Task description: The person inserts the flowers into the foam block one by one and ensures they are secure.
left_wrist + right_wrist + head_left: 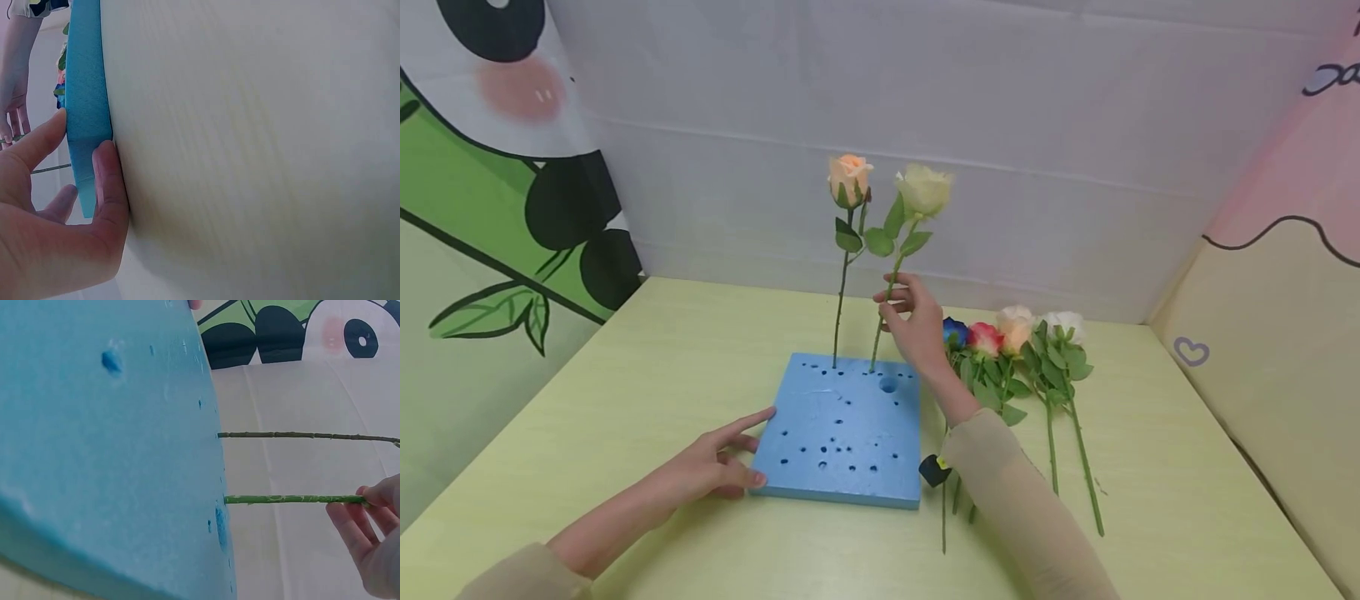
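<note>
A blue foam block (842,437) with several holes lies on the yellow-green table (625,358). An orange rose (848,177) stands upright in its far edge. Beside it a cream rose (923,190) leans in the foam, and my right hand (908,317) pinches its stem (294,499) partway up. My left hand (718,467) rests on the table with straight fingers (109,181) pressed against the block's near left corner (87,125).
Several roses lie on the table right of the block: blue (953,332), red (984,338), peach (1015,325) and white (1063,325). Draped walls with a panda picture (497,125) close in the table on three sides.
</note>
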The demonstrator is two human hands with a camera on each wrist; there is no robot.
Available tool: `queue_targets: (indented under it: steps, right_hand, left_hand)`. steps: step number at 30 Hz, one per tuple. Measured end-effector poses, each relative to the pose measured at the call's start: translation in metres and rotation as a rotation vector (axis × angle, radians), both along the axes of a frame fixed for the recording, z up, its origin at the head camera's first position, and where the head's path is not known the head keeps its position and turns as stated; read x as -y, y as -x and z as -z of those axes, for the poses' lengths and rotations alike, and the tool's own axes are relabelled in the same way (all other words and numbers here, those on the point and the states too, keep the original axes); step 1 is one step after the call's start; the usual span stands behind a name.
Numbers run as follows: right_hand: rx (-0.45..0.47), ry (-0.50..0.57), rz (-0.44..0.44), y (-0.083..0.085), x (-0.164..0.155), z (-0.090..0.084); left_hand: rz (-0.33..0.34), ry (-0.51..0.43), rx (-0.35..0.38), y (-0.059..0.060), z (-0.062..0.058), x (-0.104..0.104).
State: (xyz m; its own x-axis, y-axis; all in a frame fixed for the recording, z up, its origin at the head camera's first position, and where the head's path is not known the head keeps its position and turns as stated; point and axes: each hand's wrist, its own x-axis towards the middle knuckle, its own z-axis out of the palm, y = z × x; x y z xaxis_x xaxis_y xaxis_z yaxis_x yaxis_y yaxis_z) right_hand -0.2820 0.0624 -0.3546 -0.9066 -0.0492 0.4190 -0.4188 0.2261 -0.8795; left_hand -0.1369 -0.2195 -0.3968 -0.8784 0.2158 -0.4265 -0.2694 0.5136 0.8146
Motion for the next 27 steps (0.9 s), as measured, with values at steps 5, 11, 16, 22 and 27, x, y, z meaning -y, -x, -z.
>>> queue_targets:
  steps: [5,11,16,22,27]
  right_hand:
    - [-0.001,-0.022,0.001,-0.0021,0.0016,-0.0014]
    - [0.017,-0.031,0.006,-0.0038,0.0031,-0.0005]
    - [0.018,-0.034,0.007,-0.0039,0.0042,0.0]
    - [0.027,-0.054,0.025,-0.0058,0.0073,0.0001]
    - [0.027,-0.069,0.031,-0.0064,0.009,0.001]
  left_hand:
    - [-0.009,0.0,0.008,0.0002,0.0006,-0.0004]
    - [-0.004,-0.006,0.006,-0.0002,0.0009,-0.0008]
    - [0.0,-0.001,0.003,-0.0001,0.0007,-0.0005]
    - [0.001,0.0,0.007,-0.0003,-0.0004,-0.0003]
    - [-0.005,-0.009,0.008,-0.0009,0.0001,0.0003]
